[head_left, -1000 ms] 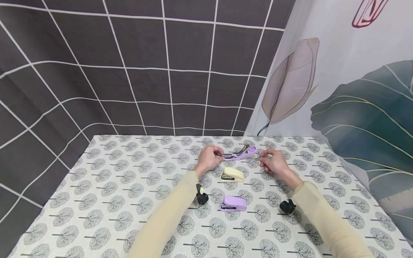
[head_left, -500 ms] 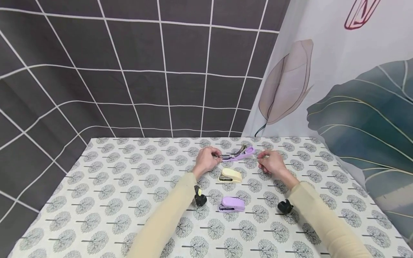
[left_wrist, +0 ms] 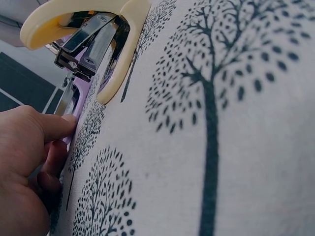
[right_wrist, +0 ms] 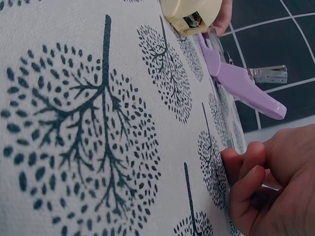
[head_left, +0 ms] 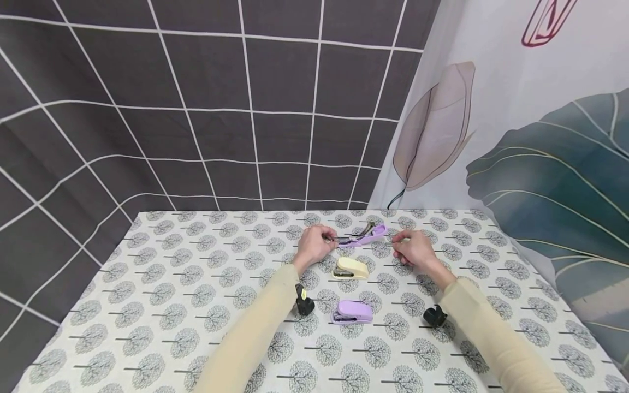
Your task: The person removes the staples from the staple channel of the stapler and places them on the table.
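A purple stapler (head_left: 375,233) lies spread open at the back of the table, its metal magazine (right_wrist: 269,74) raised from the purple body. My left hand (head_left: 315,242) holds its left end between thumb and fingers, low against the cloth. To the right of the stapler, my right hand (head_left: 414,248) pinches a thin silvery strip (right_wrist: 272,187), mostly covered by the fingers. A gap separates that hand from the stapler's purple end. In front of the open stapler sits a closed cream stapler (head_left: 355,268), which looms large in the left wrist view.
A second purple stapler (head_left: 354,312), closed, lies nearer the front, between my forearms. The tree-print tablecloth (head_left: 196,327) covers the table. Behind stands a dark gridded curtain (head_left: 211,136), with a pale leaf-print curtain (head_left: 442,164) to the right.
The head view has shifted slightly, so the scene sits a little further left and lower. Both hands keep nearly the same places by the open stapler.
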Demonstrator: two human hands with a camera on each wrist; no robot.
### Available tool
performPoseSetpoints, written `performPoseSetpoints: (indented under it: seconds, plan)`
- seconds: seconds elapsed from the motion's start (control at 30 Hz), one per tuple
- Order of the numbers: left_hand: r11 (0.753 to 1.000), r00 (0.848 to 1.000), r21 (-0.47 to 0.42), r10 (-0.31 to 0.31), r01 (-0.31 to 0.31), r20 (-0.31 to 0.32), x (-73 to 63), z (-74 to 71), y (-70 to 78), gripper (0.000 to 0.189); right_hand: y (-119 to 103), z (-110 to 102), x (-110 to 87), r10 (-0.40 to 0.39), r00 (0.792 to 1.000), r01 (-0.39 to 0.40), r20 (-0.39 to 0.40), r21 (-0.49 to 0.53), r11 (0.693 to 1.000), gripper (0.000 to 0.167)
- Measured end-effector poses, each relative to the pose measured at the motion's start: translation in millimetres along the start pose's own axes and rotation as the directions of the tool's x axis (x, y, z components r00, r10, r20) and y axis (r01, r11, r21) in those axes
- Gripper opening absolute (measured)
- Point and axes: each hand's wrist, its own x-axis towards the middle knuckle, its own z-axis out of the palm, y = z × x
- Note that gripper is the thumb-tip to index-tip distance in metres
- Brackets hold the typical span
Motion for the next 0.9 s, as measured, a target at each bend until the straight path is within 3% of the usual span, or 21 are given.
performPoseSetpoints:
  seconds: [0.23, 0.67, 0.9]
  plan:
    - [1.000, 1.000, -0.010, 0.015, -0.015, -0.002, 0.1, 0.7, -1.4, 0.021, 1.1, -1.2, -1.9, 0.004, 1.000, -0.004, 0.012, 0.012, 1.000, 0.022]
    - [0.999, 0.999, -0.033, 0.035, -0.035, -0.001, -2.9, -0.8, -2.8, 0.021, 7.8, -3.9, -9.9, 0.123, 0.992, -0.122, 0.001, 0.089, 0.988, 0.028]
    - [0.999, 0.999, -0.023, 0.044, -0.044, 0.001, -3.6, 0.4, -2.8, 0.021, 9.8, -6.5, -20.0, 0.096, 0.995, -0.096, -0.011, 0.052, 0.994, 0.029]
